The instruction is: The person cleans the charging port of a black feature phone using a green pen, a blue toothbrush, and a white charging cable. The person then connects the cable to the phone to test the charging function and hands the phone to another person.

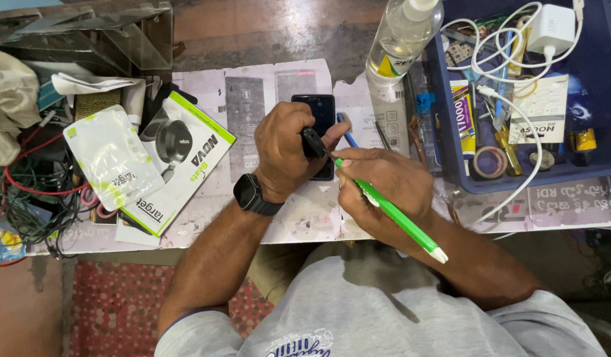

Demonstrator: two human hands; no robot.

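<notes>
Mid-repair: left hand (285, 149) gripping small black part (312, 141), right hand (378, 182) pinching green-handled tool (391, 213) to it, dark smartphone (316, 109) lying unfinished beneath.

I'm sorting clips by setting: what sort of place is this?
Probably a small phone-repair bench: a smartphone lies on the worktop, a blue tray holds cables and a charger, and tangled wires sit alongside.

The left hand (285, 149) grips a small black part (312, 142) above a dark phone (316, 109) lying near the middle of the worktop (299, 218). The right hand (378, 182) holds a green tool (398, 218) with its tip touching that part. A blue tray (599, 86) of cables sits at the worktop's right end, with a clear bottle (401, 39) just beside it. Packaged goods (180, 158) lie toward the left end.
</notes>
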